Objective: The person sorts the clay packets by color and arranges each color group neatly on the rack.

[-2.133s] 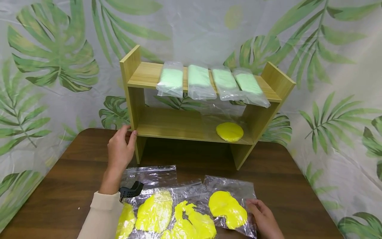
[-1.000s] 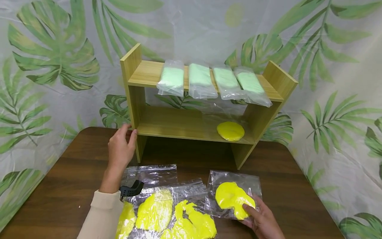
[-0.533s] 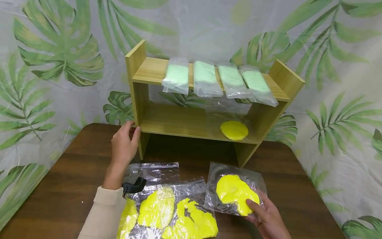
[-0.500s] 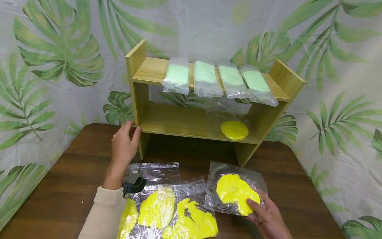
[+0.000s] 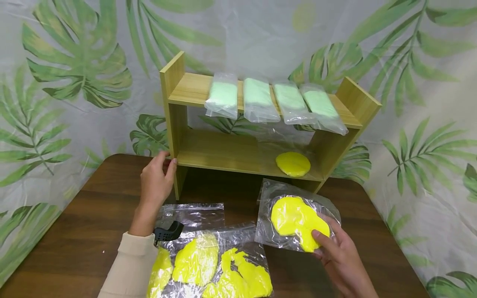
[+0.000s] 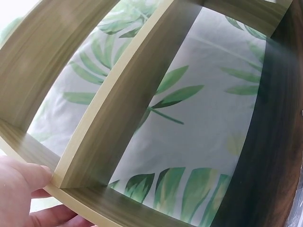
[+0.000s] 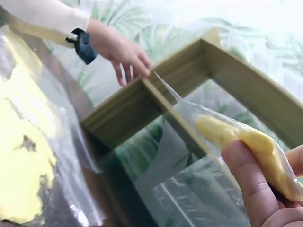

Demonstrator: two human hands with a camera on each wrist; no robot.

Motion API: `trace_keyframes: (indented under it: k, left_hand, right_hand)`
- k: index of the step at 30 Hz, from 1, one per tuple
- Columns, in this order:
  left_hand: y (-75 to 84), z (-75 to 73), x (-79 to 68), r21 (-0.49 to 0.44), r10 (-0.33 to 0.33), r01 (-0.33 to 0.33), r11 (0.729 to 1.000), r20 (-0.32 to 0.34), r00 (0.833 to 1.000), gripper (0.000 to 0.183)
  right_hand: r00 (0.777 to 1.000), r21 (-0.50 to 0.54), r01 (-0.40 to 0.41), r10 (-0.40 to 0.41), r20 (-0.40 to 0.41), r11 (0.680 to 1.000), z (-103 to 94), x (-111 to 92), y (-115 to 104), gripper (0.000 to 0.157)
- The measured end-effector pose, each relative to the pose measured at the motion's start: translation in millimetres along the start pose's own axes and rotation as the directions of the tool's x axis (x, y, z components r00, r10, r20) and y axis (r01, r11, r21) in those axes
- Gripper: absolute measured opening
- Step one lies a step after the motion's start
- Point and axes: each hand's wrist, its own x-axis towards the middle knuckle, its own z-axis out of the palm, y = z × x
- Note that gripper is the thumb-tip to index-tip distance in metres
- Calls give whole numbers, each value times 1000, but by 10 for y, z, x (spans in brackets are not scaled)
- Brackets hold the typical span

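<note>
My right hand [image 5: 340, 252] pinches a clear plastic bag [image 5: 266, 209] with a flat yellow doughy mass [image 5: 294, 219] inside, thumb on top and fingers beneath. It is raised in front of the right part of the wooden shelf [image 5: 223, 151], as the right wrist view also shows. My left hand [image 5: 158, 178] grips the shelf's left side panel at the middle board; in the left wrist view its thumb [image 6: 33, 175] lies by the front edge, fingers outside. On the middle board, at the right, lies another bagged yellow lump [image 5: 293, 164].
Several bags of pale green material [image 5: 257, 93] lie in a row on the top board, their ends hanging over its front. More clear bags with yellow masses [image 5: 197, 260] lie on the dark wooden table [image 5: 89, 231]. A leaf-patterned cloth [image 5: 85, 62] hangs behind.
My right hand has taken the rightmost yellow bag by its edge, lifted it off the table and carried it towards the shelf. My left hand keeps its grip on the side panel.
</note>
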Motion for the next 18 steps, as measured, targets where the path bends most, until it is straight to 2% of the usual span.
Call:
trace_keyframes:
  k: [4,10,14,18]
  left_hand:
    - [-7,2,-4,-2,0,0,1000,0,1000,26]
    - [-9,5,-4,-5,1,-1,1000,-1,1000,27]
    - [-10,7,-6,-7,0,0,1000,0,1000,28]
    - [-12,2,-14,-6,-4,4,1000,-6,1000,27]
  right_hand:
    - [997,15,78,-78,7,997,53,87,-120,37]
    - [977,49,204,-207,53,978,99,246,-333,36]
    - [969,41,237,-240,63,971,135,349,-462,36]
    - [957,47,263,-267,113,964,185,444,-551,36]
